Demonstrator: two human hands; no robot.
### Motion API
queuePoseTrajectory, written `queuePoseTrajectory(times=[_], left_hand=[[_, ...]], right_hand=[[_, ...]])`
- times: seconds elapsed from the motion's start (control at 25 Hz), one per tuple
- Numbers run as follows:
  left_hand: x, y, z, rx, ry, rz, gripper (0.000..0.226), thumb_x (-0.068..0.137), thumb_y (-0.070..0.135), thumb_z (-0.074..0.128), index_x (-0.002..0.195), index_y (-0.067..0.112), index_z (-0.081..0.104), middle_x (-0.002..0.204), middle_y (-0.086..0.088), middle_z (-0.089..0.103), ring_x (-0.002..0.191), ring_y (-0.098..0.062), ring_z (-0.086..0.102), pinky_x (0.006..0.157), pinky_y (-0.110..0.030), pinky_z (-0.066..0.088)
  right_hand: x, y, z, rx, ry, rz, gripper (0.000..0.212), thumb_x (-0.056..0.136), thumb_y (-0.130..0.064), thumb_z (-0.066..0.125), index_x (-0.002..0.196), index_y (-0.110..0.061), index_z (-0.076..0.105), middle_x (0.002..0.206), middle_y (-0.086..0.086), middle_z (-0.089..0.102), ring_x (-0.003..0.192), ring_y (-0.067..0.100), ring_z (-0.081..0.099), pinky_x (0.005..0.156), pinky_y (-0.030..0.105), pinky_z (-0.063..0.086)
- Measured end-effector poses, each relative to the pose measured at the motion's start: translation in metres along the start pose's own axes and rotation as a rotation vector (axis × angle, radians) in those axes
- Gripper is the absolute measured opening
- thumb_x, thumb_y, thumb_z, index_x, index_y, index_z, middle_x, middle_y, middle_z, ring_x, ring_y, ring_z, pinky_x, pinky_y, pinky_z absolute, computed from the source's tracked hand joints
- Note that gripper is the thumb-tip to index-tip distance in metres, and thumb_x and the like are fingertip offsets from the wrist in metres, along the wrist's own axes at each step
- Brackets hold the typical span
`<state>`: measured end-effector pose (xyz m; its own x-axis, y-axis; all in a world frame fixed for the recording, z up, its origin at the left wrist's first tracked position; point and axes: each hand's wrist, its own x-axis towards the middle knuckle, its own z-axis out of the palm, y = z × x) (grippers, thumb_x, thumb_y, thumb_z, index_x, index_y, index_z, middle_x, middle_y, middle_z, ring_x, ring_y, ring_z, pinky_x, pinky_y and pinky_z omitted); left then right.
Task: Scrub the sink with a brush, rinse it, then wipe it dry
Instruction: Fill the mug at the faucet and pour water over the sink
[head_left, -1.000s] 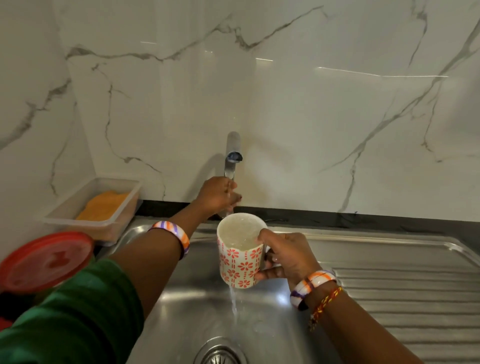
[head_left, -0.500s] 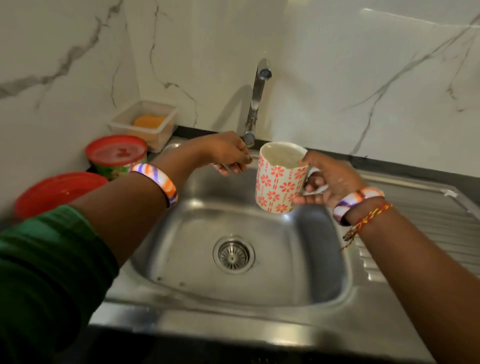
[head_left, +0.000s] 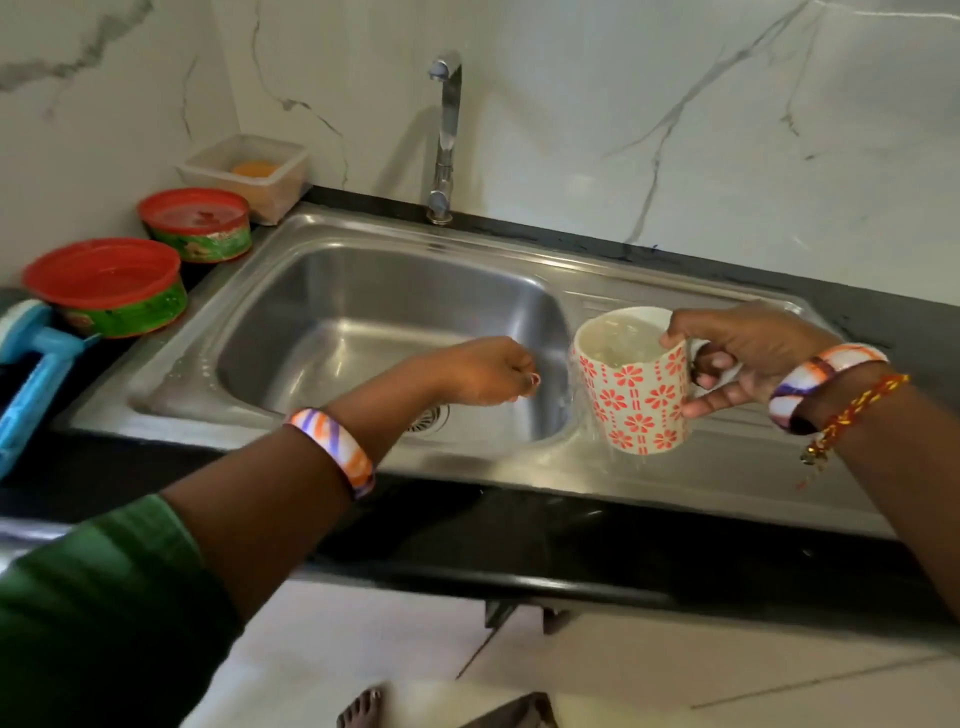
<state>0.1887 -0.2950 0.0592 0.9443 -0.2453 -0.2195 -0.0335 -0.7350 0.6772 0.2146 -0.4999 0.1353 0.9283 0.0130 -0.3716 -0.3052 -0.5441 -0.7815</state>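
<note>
the mug (head_left: 636, 384) is brim-full and water already runs down its outside, dripping from its base onto the drainboard (head_left: 753, 452) at about 3 o'clock of the basin. the likely mishap from here is a slop over the front edge onto the black worktop (head_left: 571, 535) and the floor below, if the mug is swung or tipped too fast before it is over the basin; a wet handle could also slip in the fingers.

the right hand (head_left: 737, 353) grips the mug, thumb hooked over the rim and fingers curled through and under the handle, forearm coming in from 4 o'clock. the left hand (head_left: 483, 371) hangs over the sink (head_left: 363, 312), above the drain, fingers loosely curled and holding nothing, forearm reaching in from 7 o'clock.

the tap (head_left: 447, 140) stands at 12 o'clock of the basin with no water visibly running. the blue brush (head_left: 31, 374) lies on the worktop at 9 o'clock, untouched, beside two red-lidded tubs (head_left: 104, 283). judged from this, the rinse is in hand and the drying is not yet begun.
</note>
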Motion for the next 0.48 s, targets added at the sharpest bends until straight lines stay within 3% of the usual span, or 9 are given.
queuePoseTrajectory(times=[0.16, 0.28, 0.48], left_hand=[[0.002, 0.038, 0.059, 0.015, -0.034, 0.045, 0.035, 0.097, 0.010, 0.038, 0.130, 0.004, 0.049, 0.134, -0.014, 0.051, 0.121, -0.024, 0.047, 0.095, -0.026, 0.036], [-0.003, 0.044, 0.081, -0.006, -0.032, 0.025, 0.037, 0.097, 0.011, 0.040, 0.133, 0.007, 0.047, 0.134, -0.013, 0.048, 0.123, -0.024, 0.044, 0.093, -0.022, 0.033], [-0.037, -0.005, 0.062, 0.185, -0.068, -0.231, 0.054, 0.100, 0.043, 0.021, 0.139, 0.011, 0.040, 0.141, -0.013, 0.044, 0.128, -0.025, 0.042, 0.104, -0.030, 0.030]], right_hand=[[-0.009, 0.014, -0.013, -0.268, -0.023, 0.022, 0.018, 0.080, -0.014, 0.066, 0.076, 0.001, 0.057, 0.037, 0.002, 0.037, 0.042, 0.014, 0.042, 0.044, 0.035, 0.056], [-0.015, 0.017, -0.005, -0.352, -0.085, -0.018, 0.021, 0.081, -0.013, 0.066, 0.071, 0.002, 0.056, 0.049, 0.006, 0.037, 0.047, 0.017, 0.043, 0.039, 0.032, 0.054], [-0.018, 0.001, 0.029, -0.352, -0.272, -0.085, 0.016, 0.080, -0.015, 0.066, 0.074, -0.002, 0.060, 0.034, -0.001, 0.034, 0.035, 0.009, 0.039, 0.044, 0.031, 0.056]])
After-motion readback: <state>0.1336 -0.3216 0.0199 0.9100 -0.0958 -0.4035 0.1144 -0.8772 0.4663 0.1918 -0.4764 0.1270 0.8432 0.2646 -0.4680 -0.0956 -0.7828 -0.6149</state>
